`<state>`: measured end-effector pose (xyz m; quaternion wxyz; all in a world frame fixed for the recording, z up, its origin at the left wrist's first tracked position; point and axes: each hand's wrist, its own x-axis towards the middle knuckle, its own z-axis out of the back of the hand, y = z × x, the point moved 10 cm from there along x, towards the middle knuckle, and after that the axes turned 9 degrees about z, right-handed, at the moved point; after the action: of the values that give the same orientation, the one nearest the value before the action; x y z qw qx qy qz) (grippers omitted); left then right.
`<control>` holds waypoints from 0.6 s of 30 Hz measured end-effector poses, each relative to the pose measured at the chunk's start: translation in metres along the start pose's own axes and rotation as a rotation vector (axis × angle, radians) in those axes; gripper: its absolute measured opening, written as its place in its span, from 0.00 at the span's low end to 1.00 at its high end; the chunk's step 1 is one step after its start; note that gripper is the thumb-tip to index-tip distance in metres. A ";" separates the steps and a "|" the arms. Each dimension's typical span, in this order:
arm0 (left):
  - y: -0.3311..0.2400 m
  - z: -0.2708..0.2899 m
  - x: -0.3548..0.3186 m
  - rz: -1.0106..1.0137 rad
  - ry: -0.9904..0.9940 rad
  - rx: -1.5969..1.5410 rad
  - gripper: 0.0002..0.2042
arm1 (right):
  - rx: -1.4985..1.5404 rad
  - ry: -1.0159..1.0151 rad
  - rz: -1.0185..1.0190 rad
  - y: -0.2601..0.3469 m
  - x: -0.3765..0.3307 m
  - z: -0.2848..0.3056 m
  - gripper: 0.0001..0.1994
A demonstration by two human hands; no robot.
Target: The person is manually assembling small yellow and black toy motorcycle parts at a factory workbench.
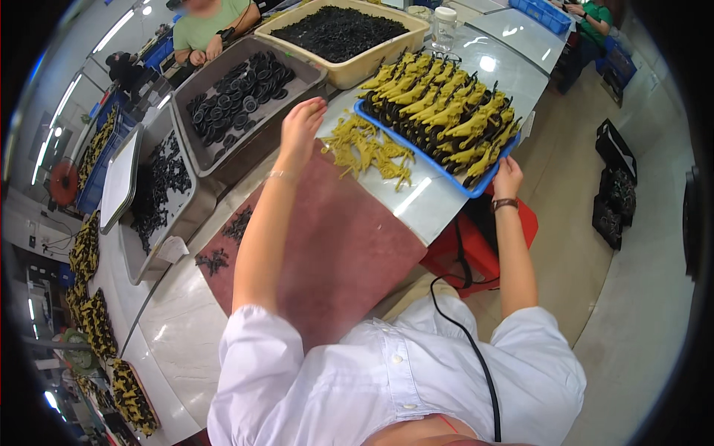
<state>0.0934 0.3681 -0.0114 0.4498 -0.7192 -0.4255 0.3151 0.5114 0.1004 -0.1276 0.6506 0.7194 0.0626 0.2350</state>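
At the near right corner of a blue tray point(467, 190), my right hand point(508, 178) grips the rim, with some of its fingers hidden. Rows of yellow and black toy-like assemblies point(446, 104) fill that tray, which rests on the table. My left hand point(299, 134) is raised beside the grey bin's right corner, fingers stretched out and nothing visible in them. Loose yellow plastic parts point(368, 149) lie in a heap between my left hand and the tray. Below my left forearm spreads a dark red mat point(349, 238).
A grey bin point(256, 149) holds black wheel-like rings; a cream bin point(349, 73) behind it holds small black parts. Another grey bin point(137, 264) stands left, near small black pieces point(214, 262) on the mat. A clear jar point(444, 33), red stool point(524, 223) and co-worker point(216, 30) are around.
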 end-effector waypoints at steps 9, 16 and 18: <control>0.067 -0.033 0.131 0.301 -0.026 -0.014 0.27 | 0.101 -0.143 0.007 0.006 -0.019 0.013 0.17; 0.079 -0.092 0.130 0.535 0.126 0.286 0.32 | 0.181 -0.181 -0.021 0.016 -0.025 0.005 0.21; 0.102 -0.065 0.158 0.635 0.129 0.220 0.29 | 0.182 -0.145 0.021 0.015 -0.023 -0.004 0.21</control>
<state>0.2510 0.4610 -0.0903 0.4300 -0.7816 -0.1144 0.4372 0.4864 0.0932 -0.1186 0.5827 0.7914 0.0290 0.1824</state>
